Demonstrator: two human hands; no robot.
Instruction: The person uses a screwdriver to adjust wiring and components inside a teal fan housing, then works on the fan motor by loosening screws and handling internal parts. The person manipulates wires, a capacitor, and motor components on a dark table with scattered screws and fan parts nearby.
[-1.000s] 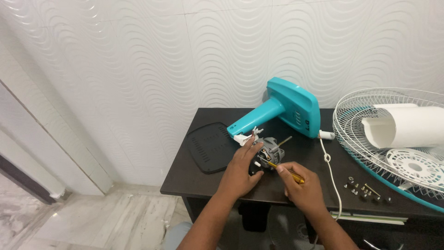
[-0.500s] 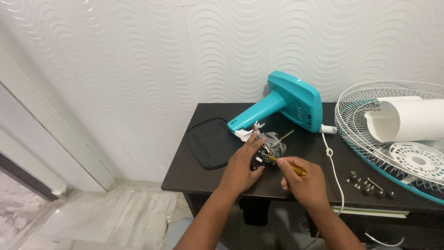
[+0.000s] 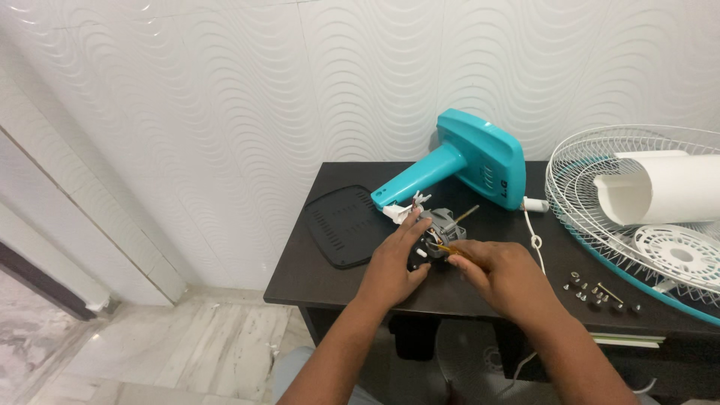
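Observation:
A small grey fan motor [image 3: 442, 223] with a metal shaft lies on the dark table [image 3: 315, 277]. My left hand [image 3: 396, 259] grips the motor from its near left side. My right hand [image 3: 501, 274] holds a yellow-handled screwdriver [image 3: 448, 251] with its tip against the motor. White wires and a connector [image 3: 401, 210] stick out at the motor's far left. Just behind stands the teal fan body [image 3: 465, 161], lying on its side.
A black plastic cover [image 3: 346, 225] lies left of the motor. A white wire fan guard [image 3: 637, 210] holds a white cylinder [image 3: 660, 187] and a white disc [image 3: 679, 251] at the right. Several loose screws [image 3: 596, 291] lie near the front right. A white cord [image 3: 534, 240] runs over the table.
Both hands stay on the motor with small shifts; the view has tilted slightly so the table sits a little lower and further right.

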